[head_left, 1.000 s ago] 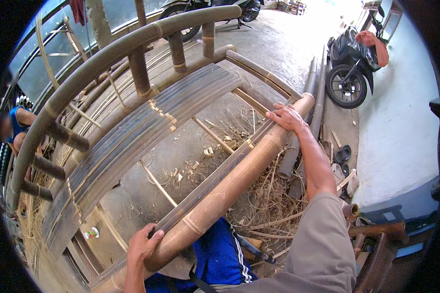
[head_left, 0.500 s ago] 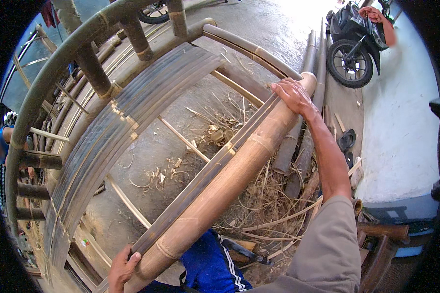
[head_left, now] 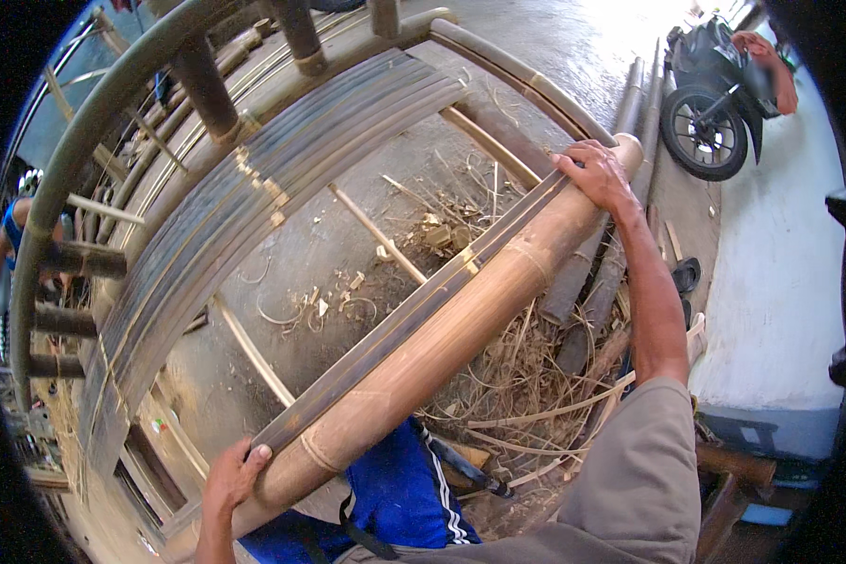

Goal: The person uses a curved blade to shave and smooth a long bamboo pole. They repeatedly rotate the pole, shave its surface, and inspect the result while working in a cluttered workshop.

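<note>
A thick bamboo pole point(head_left: 442, 348) lies across the picture, from the lower left up to the upper right. It rests on the front edge of a curved bamboo frame point(head_left: 207, 216), and a dark strip point(head_left: 423, 305) runs along its upper side, touching it. Behind the pole the frame is open: between its thin cross sticks point(head_left: 254, 352) the concrete floor point(head_left: 348, 216) shows, with shavings point(head_left: 338, 296) on it. In front of the pole, on the right side, dry bamboo scraps point(head_left: 536, 376) and other poles point(head_left: 592, 273) lie close, so there is little room there. Farther right stand a motorbike point(head_left: 714, 103) and a pale wall point(head_left: 780, 282), well apart from the pole.

The right hand point(head_left: 597, 174) lies on the upper end of the pole, near its cut end. Its fingers are bent over the pole's top and press on it, not spread. The left hand point(head_left: 230, 475) is at the lower end of the pole. Its fingers curl around the edge of the pole and the dark strip, closed on them. The two hands are well apart, one at each end. Under the pole, near the lower edge, there is a blue cloth point(head_left: 399, 493) with white stripes.
</note>
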Demonstrator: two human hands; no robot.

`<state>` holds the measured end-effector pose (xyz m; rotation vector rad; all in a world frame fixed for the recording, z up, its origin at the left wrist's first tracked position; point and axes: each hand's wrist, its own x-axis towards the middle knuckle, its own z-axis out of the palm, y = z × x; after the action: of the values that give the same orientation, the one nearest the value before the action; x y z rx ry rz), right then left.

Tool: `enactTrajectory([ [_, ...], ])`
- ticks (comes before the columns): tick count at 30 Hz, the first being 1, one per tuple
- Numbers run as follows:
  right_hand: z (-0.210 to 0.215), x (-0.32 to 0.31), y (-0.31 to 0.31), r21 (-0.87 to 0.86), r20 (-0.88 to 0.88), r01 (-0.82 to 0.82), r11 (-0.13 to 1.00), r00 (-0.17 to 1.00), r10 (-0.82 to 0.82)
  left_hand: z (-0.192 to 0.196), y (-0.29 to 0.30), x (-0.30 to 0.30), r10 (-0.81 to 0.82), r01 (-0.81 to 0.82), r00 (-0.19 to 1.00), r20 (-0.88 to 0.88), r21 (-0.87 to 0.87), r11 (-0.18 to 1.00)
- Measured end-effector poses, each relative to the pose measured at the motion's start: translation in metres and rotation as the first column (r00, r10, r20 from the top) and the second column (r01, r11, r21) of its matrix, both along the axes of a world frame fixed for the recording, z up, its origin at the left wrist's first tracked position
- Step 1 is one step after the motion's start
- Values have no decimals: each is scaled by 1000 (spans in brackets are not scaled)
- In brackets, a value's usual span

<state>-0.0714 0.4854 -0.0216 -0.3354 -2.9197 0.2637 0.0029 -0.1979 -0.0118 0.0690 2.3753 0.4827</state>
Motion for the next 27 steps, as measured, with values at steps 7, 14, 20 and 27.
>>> enactTrajectory([
  [7,-5,-3,4,90,59,-10,996,998,4,-3,0,0,10,-9,998,-55,20,1000],
  [14,-2,4,-93,146,190,-35,989,982,6,-4,-2,2,-15,19,997,-71,56,998],
  [20,1,20,-181,-37,214,-260,965,941,262,-5,-3,10,-47,57,981,-187,52,997],
  [27,4,17,-197,136,319,-232,963,931,179,-9,-6,6,-47,55,989,-137,52,997],
])
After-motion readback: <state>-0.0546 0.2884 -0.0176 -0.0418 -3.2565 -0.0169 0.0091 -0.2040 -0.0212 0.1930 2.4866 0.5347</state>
